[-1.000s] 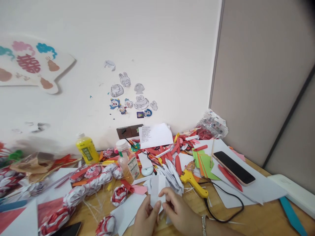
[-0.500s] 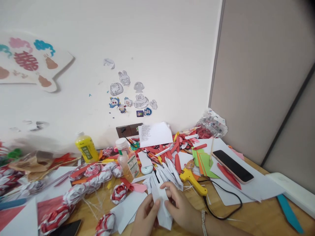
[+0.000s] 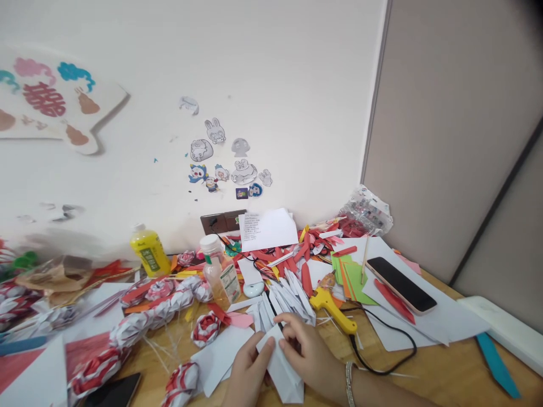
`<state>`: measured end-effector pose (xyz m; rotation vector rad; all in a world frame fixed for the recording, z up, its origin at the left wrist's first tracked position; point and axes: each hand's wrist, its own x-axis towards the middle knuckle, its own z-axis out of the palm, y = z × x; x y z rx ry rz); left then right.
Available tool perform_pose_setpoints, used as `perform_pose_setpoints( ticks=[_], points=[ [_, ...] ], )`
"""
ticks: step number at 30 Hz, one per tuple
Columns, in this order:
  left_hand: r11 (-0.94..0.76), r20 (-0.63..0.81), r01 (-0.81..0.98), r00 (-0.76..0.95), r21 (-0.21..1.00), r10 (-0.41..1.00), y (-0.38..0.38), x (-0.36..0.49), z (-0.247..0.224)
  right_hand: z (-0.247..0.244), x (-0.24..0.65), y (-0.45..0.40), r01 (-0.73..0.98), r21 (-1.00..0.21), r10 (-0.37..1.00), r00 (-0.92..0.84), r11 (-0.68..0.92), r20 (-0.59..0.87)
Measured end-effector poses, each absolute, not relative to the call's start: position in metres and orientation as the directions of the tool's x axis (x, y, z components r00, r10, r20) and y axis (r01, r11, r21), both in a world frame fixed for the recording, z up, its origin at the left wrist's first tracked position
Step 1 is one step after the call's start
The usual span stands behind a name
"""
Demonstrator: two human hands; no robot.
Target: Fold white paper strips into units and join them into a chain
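Observation:
A folded strip of white paper (image 3: 285, 367) is held low in the middle, tilted, its lower end toward the table's front edge. My left hand (image 3: 250, 367) pinches its left side between thumb and fingers. From the right, my right hand (image 3: 307, 353) grips the other side with bent fingers, a beaded bracelet on the wrist. Just behind the hands lies a pile of folded white paper strips (image 3: 292, 297). White sheets (image 3: 220, 356) lie left of my left hand, and a yellow glue gun (image 3: 333, 311) rests to the right of the pile.
Red-and-white paper rolls (image 3: 180, 384) lie at left, with a yellow bottle (image 3: 149, 250) and a clear jar (image 3: 214, 268) behind. At right are a phone (image 3: 401, 284), green paper (image 3: 354, 280), the gun's black cable and a teal strip (image 3: 497, 367).
The folded paper has turned, its lower end swinging right and showing a broader face. Both hands remain on it, and the view has shifted slightly.

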<state>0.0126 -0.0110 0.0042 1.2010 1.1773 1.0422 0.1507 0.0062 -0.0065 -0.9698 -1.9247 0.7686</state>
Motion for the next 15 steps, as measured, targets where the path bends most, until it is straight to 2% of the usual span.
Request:
perform_pose_setpoints(
  ticks=[7, 15],
  points=[
    [0.089, -0.101, 0.100, 0.130, 0.991, 0.986, -0.0116, 0.0143, 0.0080, -0.0055, 0.1508, 0.0082, 0.363, -0.826, 0.896, -0.278, 0.432, 0.346],
    [0.102, -0.111, 0.065, 0.150, 0.993, 0.982, -0.0124, 0.0130, 0.0115, -0.0054, 0.1516, 0.0036, 0.476, -0.673, 0.824, -0.322, 0.566, 0.465]
  ],
)
